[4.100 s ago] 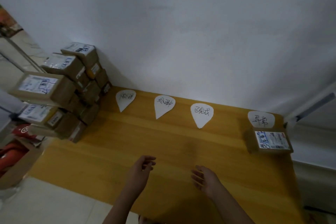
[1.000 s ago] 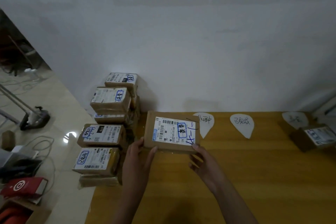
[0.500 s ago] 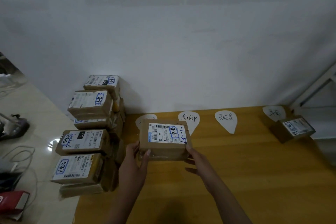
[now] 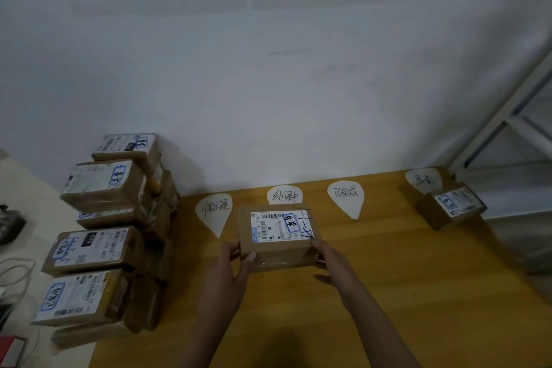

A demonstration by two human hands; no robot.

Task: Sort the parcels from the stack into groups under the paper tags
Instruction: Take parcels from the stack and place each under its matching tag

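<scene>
Bare, slender forearms run to the bare left hand (image 4: 226, 276) and right hand (image 4: 335, 266).

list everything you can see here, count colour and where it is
held parcel: one, brown with white label, between both hands, covering the second tag's lower tip
parcel stack: several, exact count hidden, brown with white labels, left of the tags by the wall
sorted parcel: one, brown, under the far right tag
paper tags: four, white with handwriting, in a row along the wall
table: one, yellow wood
metal frame: one, white, right edge
red object: one, bottom left corner, cut off
left hand: grips the held parcel's left side
right hand: grips its right side
</scene>
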